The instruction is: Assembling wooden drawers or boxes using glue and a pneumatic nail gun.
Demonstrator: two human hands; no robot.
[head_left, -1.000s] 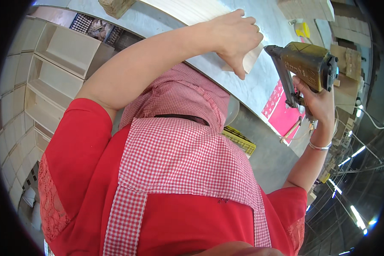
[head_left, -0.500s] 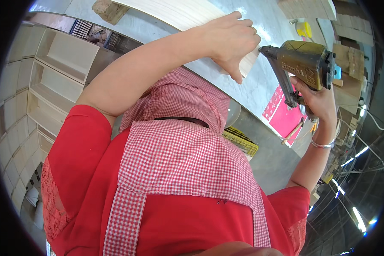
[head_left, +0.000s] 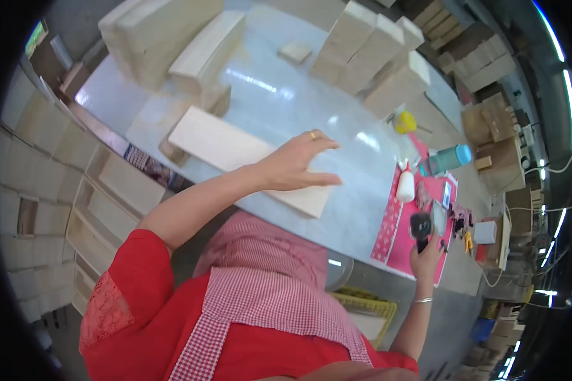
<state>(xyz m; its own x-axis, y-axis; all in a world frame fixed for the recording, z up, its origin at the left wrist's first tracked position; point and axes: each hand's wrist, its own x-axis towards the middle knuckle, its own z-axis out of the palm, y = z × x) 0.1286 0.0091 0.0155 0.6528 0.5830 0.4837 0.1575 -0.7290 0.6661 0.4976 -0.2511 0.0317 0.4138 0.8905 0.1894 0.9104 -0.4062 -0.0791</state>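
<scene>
A long pale wooden board [head_left: 225,140] lies slantwise near the table's front edge, its left end propped on a small wood block [head_left: 171,151]. My left hand [head_left: 295,164] is over the right part of this board, thumb and fingers spread apart; whether it touches the wood I cannot tell. At the right, my right hand [head_left: 427,257] is closed round the dark handle of a nail gun [head_left: 420,224], seen end-on and blurred. The nail gun is over a pink mat [head_left: 397,244].
Tall wooden pieces [head_left: 200,54] stand at the table's far left, and wooden blocks [head_left: 375,47] at the back. Beside the mat are a white glue bottle [head_left: 405,185], a teal water bottle [head_left: 446,160] and a yellow tape roll [head_left: 405,122]. A yellow crate [head_left: 378,312] sits below the table.
My right hand has carried the nail gun away from the board's end, down to the pink mat. My left hand's fingers have spread. The view has tilted up, showing more of the table.
</scene>
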